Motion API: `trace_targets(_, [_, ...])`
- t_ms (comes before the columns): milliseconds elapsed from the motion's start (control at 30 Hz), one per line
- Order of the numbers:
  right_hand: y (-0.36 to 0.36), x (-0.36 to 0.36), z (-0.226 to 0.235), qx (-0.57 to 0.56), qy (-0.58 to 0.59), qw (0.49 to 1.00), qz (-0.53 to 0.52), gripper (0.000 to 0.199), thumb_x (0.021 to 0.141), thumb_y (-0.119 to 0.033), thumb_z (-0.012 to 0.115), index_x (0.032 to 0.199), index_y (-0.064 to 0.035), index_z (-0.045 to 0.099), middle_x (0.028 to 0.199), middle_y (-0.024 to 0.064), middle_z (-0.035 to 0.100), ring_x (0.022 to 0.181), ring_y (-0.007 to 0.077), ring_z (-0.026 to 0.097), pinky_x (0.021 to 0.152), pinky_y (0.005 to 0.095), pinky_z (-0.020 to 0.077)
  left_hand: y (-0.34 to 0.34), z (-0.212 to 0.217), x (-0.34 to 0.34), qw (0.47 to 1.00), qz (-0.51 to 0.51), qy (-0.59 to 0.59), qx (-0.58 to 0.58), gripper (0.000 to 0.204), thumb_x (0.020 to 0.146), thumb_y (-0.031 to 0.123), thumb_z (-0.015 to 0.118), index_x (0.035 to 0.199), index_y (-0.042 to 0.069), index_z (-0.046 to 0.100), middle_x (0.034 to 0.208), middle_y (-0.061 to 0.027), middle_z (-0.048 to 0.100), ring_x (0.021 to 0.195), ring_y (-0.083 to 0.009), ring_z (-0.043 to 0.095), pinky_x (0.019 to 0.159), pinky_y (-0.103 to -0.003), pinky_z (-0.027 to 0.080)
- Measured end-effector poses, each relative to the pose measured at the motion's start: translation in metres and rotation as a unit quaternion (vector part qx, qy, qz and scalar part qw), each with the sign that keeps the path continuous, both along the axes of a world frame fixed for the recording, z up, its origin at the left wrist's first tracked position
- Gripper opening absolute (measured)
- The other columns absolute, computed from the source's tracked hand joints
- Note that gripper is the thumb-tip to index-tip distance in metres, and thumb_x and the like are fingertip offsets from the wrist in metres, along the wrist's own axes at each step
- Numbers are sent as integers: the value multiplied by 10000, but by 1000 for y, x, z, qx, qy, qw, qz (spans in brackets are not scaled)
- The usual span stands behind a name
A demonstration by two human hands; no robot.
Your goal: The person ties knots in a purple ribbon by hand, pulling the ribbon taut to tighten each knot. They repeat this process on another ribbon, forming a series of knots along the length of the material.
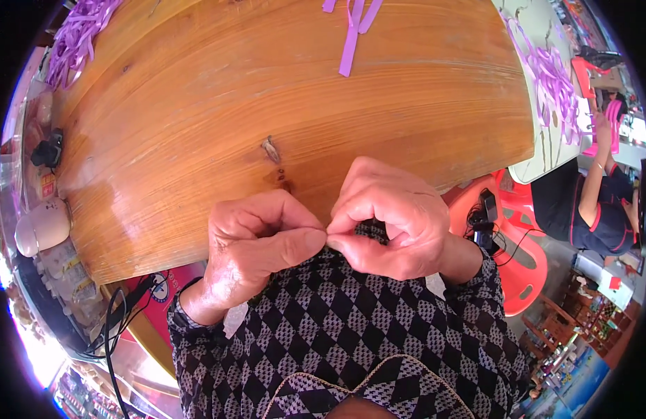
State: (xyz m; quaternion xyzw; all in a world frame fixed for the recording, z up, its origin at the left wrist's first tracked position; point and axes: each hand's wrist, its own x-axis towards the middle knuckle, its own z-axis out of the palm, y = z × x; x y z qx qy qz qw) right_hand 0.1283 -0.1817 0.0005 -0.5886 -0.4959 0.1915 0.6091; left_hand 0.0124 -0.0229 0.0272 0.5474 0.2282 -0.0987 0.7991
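Observation:
Just past the near edge of the wooden table (pixel 197 119), my two hands meet fingertip to fingertip in front of my body. Thumb and forefinger of my left hand (pixel 263 241) are pinched together. My right hand (pixel 392 220) makes the same kind of pinch, its tips touching those of the left. Whatever lies between the fingertips, if anything, is too small to make out. Purple ribbon strips (pixel 351 42) lie at the far middle of the tabletop, well away from both hands.
Heaps of purple ribbon lie at the far left (pixel 82 35) and on a pale table (pixel 546 150) at the right. A red plastic chair (pixel 522 272) holds black cabled devices. Beyond it is another person (pixel 602 202). Black cables (pixel 113 321) hang at the lower left.

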Motion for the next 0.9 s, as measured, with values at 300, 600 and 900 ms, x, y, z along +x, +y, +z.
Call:
trace_targets(300, [-10, -7, 6, -67, 174, 982, -31, 182, 700, 14, 712, 834, 4, 590, 805, 85, 596, 753, 192, 523, 609, 293, 404, -9, 1, -10, 997, 19, -9, 81, 69, 792, 35, 684, 826, -7, 641, 731, 6, 610, 650, -30, 506, 581, -174, 411])
trace_targets(600, [-5, -3, 8, -77, 165, 980, 77, 158, 655, 77, 651, 721, -17, 542, 729, 59, 554, 683, 158, 512, 585, 272, 389, -8, 0, -10, 995, -4, -49, 83, 63, 790, 26, 679, 833, -5, 645, 741, -6, 617, 664, -41, 524, 577, -188, 420])
trace_targets(900, [-19, -11, 21, -160, 397, 895, 127, 132, 674, 67, 592, 710, -31, 510, 704, 44, 533, 644, 128, 499, 562, 257, 378, -2, 8, -19, 984, -120, -79, 105, 75, 782, 43, 685, 820, -11, 648, 716, -32, 605, 653, -72, 544, 576, -217, 425])
